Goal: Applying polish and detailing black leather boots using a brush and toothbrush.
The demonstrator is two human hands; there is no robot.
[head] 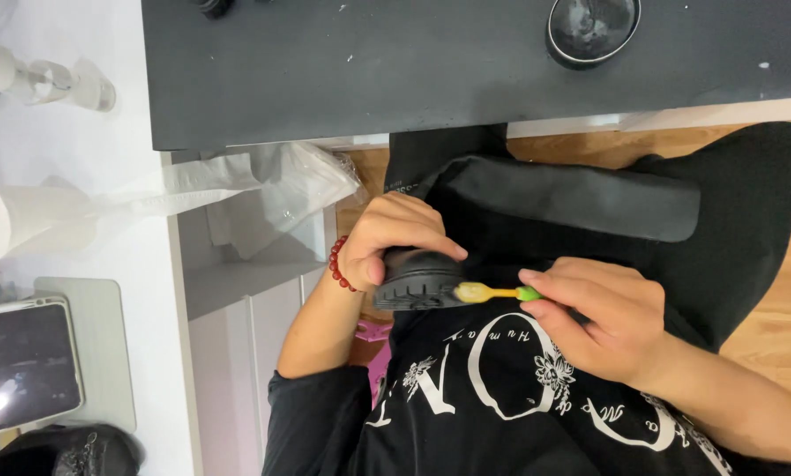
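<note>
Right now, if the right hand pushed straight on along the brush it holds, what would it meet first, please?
The right hand points its small brush leftward; its head already meets the black shoe sole gripped by the left hand.

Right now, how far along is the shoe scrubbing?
Done: hard to tell; the black shoe shows no clearly cleaned patch. In hand: the left hand grips the shoe over the lap, while the right hand presses a yellow-green toothbrush to its sole edge. Left: probably the remaining sole, though most of it is hidden.

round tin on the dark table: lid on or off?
Cannot tell. The round tin sits upright on the dark table; its top looks dark and glossy, either a lid or contents.
</note>
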